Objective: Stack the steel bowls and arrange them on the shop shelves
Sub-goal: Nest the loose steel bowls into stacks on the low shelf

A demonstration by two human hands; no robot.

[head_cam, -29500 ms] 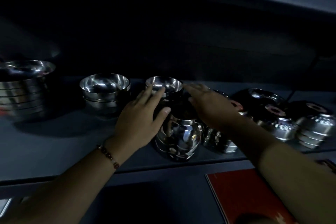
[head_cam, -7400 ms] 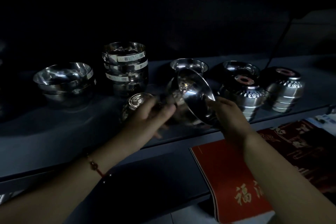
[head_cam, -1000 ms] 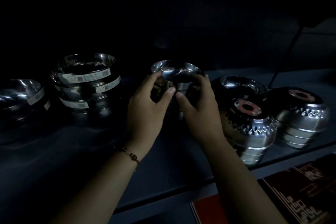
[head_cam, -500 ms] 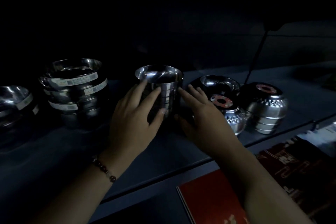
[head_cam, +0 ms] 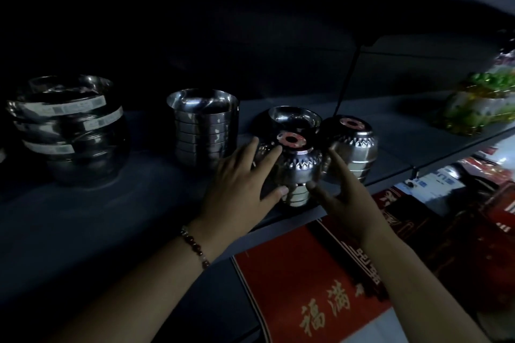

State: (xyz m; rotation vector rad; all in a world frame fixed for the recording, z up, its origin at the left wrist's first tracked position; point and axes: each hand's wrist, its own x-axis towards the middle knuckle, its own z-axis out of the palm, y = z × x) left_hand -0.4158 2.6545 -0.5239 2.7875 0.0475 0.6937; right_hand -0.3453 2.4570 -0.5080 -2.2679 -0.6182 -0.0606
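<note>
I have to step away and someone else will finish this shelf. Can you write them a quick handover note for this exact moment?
Left hand and right hand: fingers spread on either side of the front upside-down patterned stack at the shelf edge, touching it, not lifted.
Placed: labelled bowl stack far left; plain upright stack in the middle; a single upright bowl behind; a second upside-down patterned stack to the right.
Done: plain bowls nested.
Left: probably set the front stack back from the edge and line up the patterned group.
</note>
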